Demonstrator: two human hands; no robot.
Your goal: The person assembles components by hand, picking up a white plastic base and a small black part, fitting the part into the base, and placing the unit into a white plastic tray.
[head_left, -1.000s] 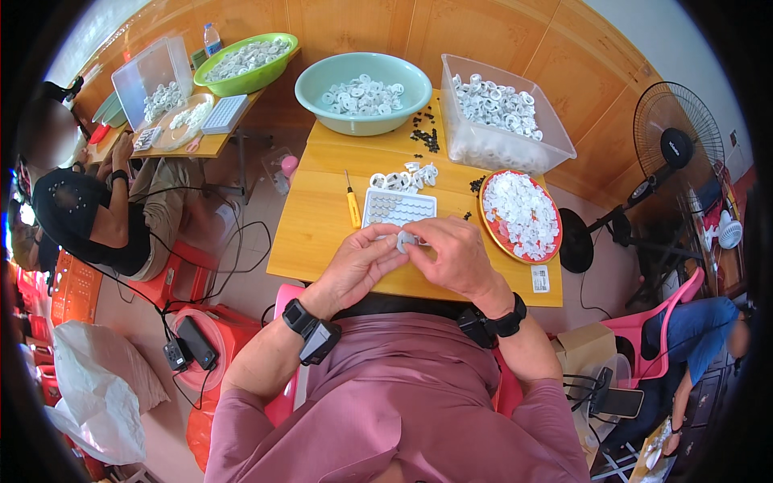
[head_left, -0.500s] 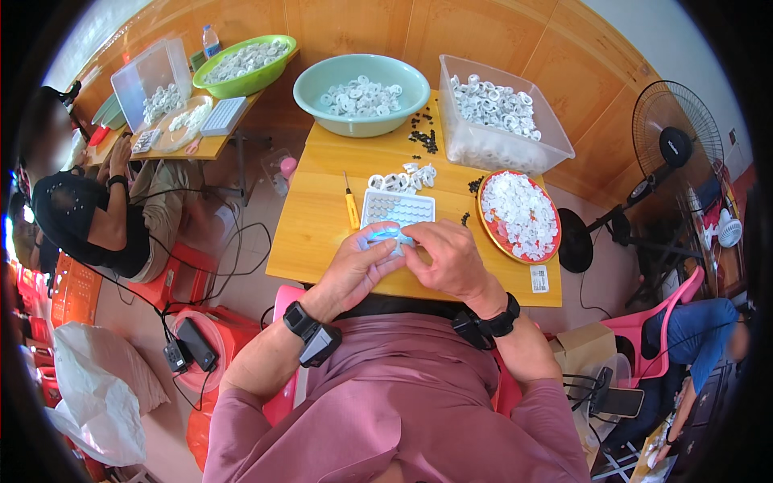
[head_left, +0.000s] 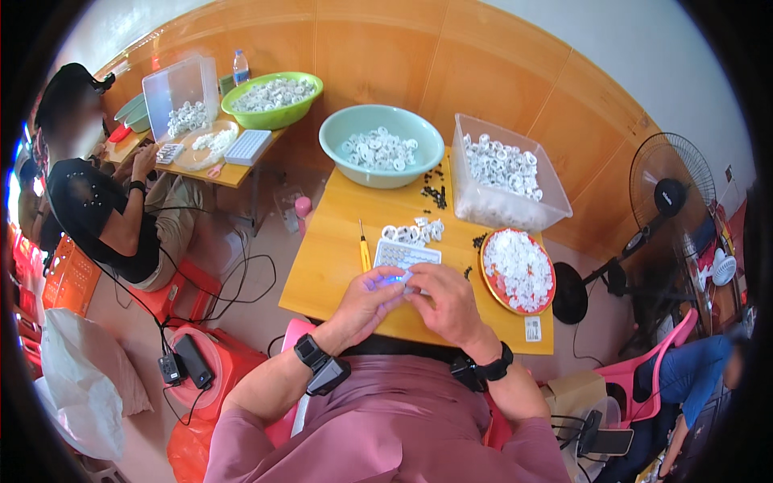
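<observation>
My left hand [head_left: 368, 304] and my right hand [head_left: 448, 301] meet over the near part of the wooden table [head_left: 318, 282]. Between their fingertips is a small white plastic part [head_left: 400, 278], partly hidden and tinted by bluish light. Both hands are closed in a pinch around it. Just beyond them lies a white tray [head_left: 407, 254] with rows of small pockets. To its left rests a screwdriver with a yellow handle [head_left: 365, 256]. Behind the tray sit several white ring-shaped parts [head_left: 413, 233]. A red plate [head_left: 516, 309] heaped with small white pieces stands to the right.
At the table's back are a pale green basin [head_left: 378, 175] and a clear plastic bin [head_left: 514, 211], both holding white parts. Tiny black parts [head_left: 436, 196] lie between them. A black fan [head_left: 670, 196] stands right; another person [head_left: 105, 201] sits at a left table. Cables [head_left: 241, 278] cross the floor.
The view has tilted upward, so the table and basins appear lower. My hands stay together on the small part, with their fingers slightly shifted.
</observation>
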